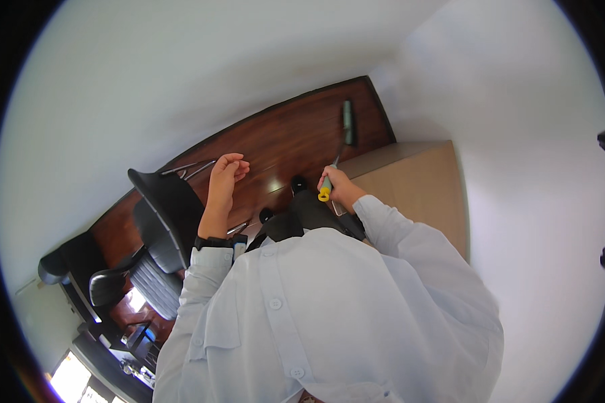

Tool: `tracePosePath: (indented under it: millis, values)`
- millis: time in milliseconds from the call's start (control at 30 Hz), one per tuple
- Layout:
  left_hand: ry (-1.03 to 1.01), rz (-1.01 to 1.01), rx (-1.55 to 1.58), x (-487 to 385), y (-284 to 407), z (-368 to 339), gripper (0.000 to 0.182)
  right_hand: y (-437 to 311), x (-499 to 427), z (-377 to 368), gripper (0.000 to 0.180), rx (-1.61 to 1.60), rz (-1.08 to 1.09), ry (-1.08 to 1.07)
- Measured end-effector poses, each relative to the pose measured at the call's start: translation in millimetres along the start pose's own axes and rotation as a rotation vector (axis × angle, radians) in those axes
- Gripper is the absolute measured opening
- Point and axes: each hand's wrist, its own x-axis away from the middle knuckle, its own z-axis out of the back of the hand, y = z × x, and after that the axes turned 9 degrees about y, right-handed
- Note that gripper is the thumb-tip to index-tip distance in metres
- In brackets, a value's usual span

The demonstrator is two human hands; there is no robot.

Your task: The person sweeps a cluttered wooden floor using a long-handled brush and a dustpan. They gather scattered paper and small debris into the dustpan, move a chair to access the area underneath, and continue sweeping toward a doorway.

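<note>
My right hand (337,185) grips the green handle of a long-handled brush or broom, whose yellow end loop sticks out below the fist. The tool's green head (348,122) is over the reddish-brown wooden floor (292,126), near the corner; whether it touches the floor I cannot tell. My left hand (226,171) is raised over the floor to the left, fingers loosely curled and holding nothing. Its wrist bears a dark band. Between and below the hands are my dark trousers and black shoes.
Black chairs (164,226) with metal frames stand at the left. A light wooden cabinet or table (413,186) is at the right, close to my right arm. White walls (191,75) meet beyond the floor's dark edge. Dark furniture and a bright window lie at the lower left.
</note>
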Motion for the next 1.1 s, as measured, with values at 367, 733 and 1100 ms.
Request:
tracePosePath:
  millis: [367, 733, 1100]
  values:
    - [-0.189, -0.038, -0.075, -7.4, 8.1, -64.2, 0.015, -97.6, 100.2, 84.5, 0.012, -0.168, 0.068, -0.1]
    - [-0.121, -0.025, 0.008, 5.4, 5.6, -40.6, 0.016, -112.6, 1.8, 89.8, 0.014, -0.028, 0.296, 0.049]
    - [0.033, 0.009, 0.156, 55.6, -18.5, 78.7, 0.016, 27.9, -13.1, 2.2, 0.041, 0.304, 0.252, 0.063]
